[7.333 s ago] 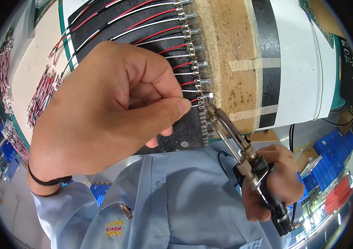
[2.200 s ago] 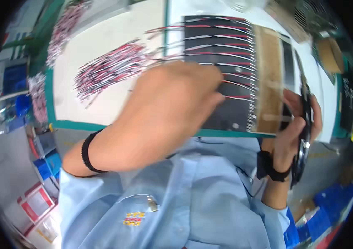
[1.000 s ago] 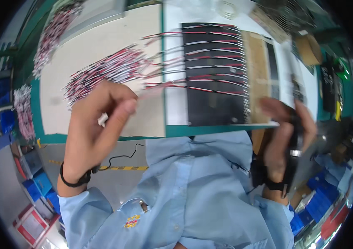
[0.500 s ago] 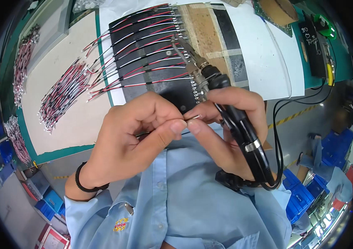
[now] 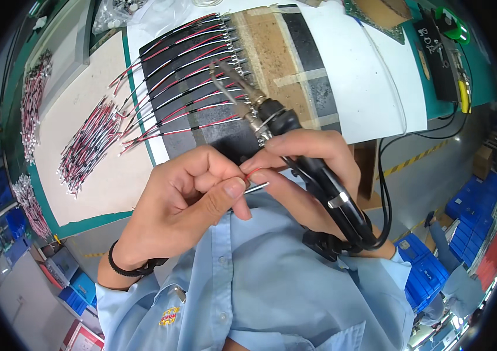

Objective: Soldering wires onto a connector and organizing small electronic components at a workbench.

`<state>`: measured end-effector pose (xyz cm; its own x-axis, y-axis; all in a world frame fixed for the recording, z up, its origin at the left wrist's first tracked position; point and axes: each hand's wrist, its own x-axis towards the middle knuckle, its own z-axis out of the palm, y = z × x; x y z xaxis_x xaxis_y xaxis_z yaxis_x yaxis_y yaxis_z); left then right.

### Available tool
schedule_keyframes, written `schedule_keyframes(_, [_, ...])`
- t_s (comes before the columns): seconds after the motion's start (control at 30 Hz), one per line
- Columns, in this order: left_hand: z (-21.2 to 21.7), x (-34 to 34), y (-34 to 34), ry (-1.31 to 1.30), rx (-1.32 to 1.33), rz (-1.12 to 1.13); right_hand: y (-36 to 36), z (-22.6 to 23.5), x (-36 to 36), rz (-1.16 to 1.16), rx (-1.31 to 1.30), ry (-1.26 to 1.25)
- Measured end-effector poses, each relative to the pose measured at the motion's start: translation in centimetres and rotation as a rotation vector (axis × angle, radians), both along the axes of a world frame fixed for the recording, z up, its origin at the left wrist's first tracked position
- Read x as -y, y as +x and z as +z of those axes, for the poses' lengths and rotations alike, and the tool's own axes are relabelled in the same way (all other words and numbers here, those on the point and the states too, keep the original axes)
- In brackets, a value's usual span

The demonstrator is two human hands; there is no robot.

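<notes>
Near a black board [image 5: 219, 137], a left hand [image 5: 184, 193] and a right hand [image 5: 295, 202], the latter gripping a soldering tool [image 5: 331, 192], meet at a wire [image 5: 252, 172] the left pinches; its red strand, newly splayed from the pale strand [image 5: 257, 188], suggests separation.

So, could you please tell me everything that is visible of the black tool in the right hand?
The black tool has a long, plastic-looking handle with a silver band and two slim, dull metal prongs at the front. Black cable curves from its rear. It slants across the right hand, prongs up-left, in view over the dark board; whether they touch anything is unclear.
</notes>
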<state>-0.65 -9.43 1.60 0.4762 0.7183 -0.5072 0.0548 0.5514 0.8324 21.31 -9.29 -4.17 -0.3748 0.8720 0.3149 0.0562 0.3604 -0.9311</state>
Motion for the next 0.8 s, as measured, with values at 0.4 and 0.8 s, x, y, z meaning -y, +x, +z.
schedule_keyframes(0.4, [-2.1,1.9,0.4,0.453,-0.106,0.076,-1.5,0.4,2.5,-0.125,-0.113,-0.12])
schedule_keyframes(0.8, [-2.0,2.0,1.2,0.369,-0.074,0.227,-2.2,0.6,2.7,-0.255,-0.286,-0.231])
